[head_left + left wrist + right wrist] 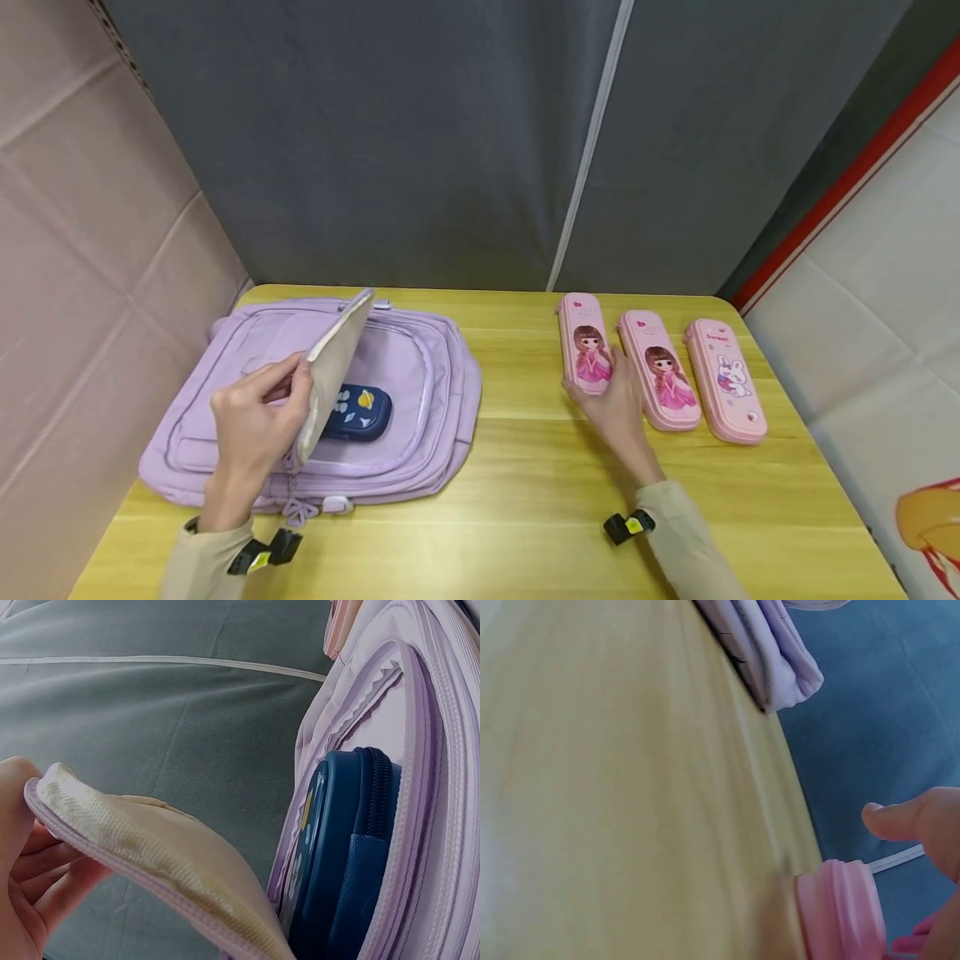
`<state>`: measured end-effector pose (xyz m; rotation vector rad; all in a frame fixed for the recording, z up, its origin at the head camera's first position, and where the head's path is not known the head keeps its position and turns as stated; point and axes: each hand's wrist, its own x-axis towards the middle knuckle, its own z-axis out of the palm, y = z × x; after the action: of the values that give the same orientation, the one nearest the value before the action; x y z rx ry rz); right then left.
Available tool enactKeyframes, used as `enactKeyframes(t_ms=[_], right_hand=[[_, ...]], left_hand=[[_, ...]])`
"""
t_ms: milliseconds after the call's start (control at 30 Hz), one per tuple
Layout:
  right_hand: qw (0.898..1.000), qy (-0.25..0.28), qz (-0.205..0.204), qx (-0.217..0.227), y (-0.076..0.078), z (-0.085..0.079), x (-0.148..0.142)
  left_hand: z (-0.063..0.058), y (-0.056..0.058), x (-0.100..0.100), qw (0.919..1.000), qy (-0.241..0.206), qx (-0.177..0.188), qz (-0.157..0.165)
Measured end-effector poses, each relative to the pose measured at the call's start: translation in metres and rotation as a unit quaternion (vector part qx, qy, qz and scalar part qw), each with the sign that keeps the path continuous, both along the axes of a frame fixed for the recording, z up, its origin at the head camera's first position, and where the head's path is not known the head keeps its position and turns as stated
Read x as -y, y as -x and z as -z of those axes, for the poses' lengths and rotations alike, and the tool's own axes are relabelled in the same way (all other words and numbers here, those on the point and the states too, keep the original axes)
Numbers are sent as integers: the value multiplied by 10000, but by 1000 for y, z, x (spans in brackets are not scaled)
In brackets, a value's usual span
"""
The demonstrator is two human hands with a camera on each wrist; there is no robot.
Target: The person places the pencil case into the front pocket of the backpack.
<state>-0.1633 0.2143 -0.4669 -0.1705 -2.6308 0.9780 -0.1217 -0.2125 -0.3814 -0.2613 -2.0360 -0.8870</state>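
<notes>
A lilac backpack [442, 375] lies flat on the table, its front pocket unzipped. With thumb and fingers my left hand [258, 417] pinches the edge of the pocket flap [333, 371], holding it raised so its cream lining [172, 855] shows. Inside the open pocket sits a navy pencil case [367, 412] with a yellow planet on it, partly hidden by the flap. My right hand [617, 408] is at the near end of the leftmost pink pencil case [583, 333], which bears a doll picture. In the right wrist view the thumb [900, 821] is straight and apart from that case.
Right of that case lie a second pink doll pencil case [660, 367] and a pink rabbit pencil case [725, 379]. The wooden table [510, 500] meets a grey curtain [405, 150] at the back. Pale panels [97, 275] stand at both sides.
</notes>
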Motion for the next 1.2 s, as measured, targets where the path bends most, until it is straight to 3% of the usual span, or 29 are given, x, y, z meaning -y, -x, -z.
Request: enactKeyframes(t_ms=[500, 800, 1200], right_hand=[[9963, 127, 432, 727, -4, 21, -6], [9960, 450, 683, 356, -3, 32, -10], [9933, 499, 1039, -52, -2, 28, -11]], left_hand=[[-2, -1, -1, 9999, -3, 115, -39], [0, 0, -1, 10000, -4, 1, -48], [-1, 0, 0, 10000, 37, 53, -26]])
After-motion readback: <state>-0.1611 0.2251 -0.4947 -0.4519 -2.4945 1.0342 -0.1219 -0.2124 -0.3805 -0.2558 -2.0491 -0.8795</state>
